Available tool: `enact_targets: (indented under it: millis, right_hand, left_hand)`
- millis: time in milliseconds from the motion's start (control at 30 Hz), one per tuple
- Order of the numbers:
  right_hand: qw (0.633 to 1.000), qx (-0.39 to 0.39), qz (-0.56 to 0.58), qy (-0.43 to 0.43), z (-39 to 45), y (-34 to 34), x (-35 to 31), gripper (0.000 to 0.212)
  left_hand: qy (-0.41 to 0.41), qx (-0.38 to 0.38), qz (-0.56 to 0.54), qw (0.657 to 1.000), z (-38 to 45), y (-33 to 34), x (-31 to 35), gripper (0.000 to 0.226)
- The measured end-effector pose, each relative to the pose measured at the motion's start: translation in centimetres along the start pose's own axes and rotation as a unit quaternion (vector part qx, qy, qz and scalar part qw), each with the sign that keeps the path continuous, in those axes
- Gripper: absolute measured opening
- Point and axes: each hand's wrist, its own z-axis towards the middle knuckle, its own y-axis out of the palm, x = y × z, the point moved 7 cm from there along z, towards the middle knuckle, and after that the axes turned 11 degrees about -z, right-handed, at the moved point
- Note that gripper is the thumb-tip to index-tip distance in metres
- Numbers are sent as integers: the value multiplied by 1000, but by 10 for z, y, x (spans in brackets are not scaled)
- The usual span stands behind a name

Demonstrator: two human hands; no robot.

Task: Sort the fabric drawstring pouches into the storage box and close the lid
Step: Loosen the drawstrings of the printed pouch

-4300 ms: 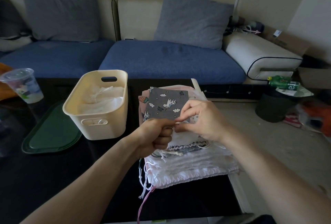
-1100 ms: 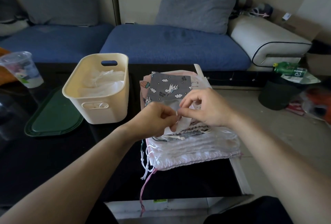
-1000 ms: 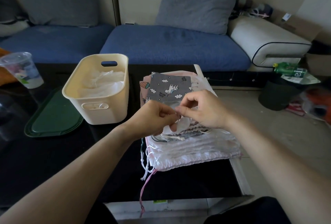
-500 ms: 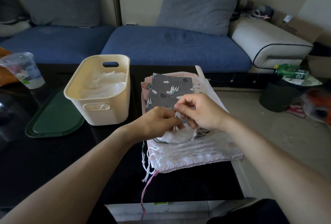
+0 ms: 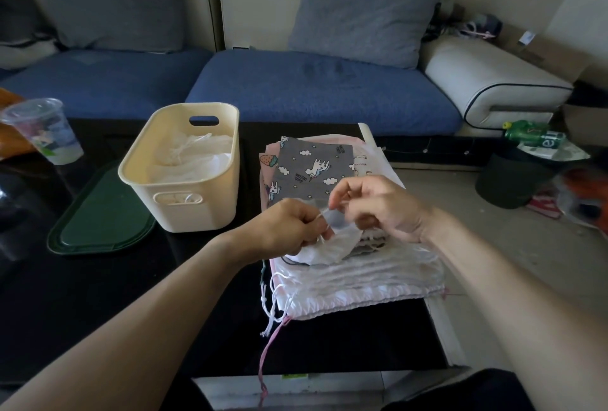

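A small sheer white pouch (image 5: 332, 244) hangs between my hands above a stack of fabric drawstring pouches (image 5: 355, 275) on the black table. My left hand (image 5: 289, 229) pinches its near edge and cord. My right hand (image 5: 378, 206) pinches its cord at the top. A grey unicorn-print pouch (image 5: 312, 167) lies on the stack behind my hands. The cream storage box (image 5: 184, 200) stands left of the stack with white pouches inside. Its dark green lid (image 5: 98, 216) lies flat on the table to the box's left.
A plastic cup (image 5: 42, 131) stands at the table's far left. A blue sofa with grey cushions (image 5: 329, 88) runs behind the table. On the floor to the right are a black bin (image 5: 513, 177) and a green bottle (image 5: 533, 137). Cords dangle over the table's (image 5: 82, 295) near edge.
My hands have lifted the sheer white pouch off the stack and pulled slightly apart, the right hand rising with the cord. The box and lid have not moved.
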Motion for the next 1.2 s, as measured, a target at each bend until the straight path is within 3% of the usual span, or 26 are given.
enact_targets:
  millis: [100,267,567,733,867,1033,1200]
  right_hand:
    - [986,23,-155,-53,1,1,-3,16]
    - [954,101,-267,-87,4,6,-9,16]
    - [911,25,-397,-110,-1,27,-28,11]
    - [915,24,-392,-94,-1,25,-27,13]
    - [921,37,-379,-87,0,24,-22,32]
    - [958,93,-254,-94,3,14,-20,27]
    - [972,133,-151,-118,5,11,-22,21]
  left_hand:
    - [-9,12,-19,1000,0,-5,-1,27]
    - [-39,-13,-51,998,-1,-4,-7,28]
    - [-66,-65,-18,996,-7,10,-7,33]
    - [-65,-57,-45,995,-5,9,-7,34]
    - [-75,-58,-21,995,-8,6,-5,55]
    - [-88,50,-62,993,-5,-8,-6,25]
    - [-50,42,-128,990,-3,-7,-1,36]
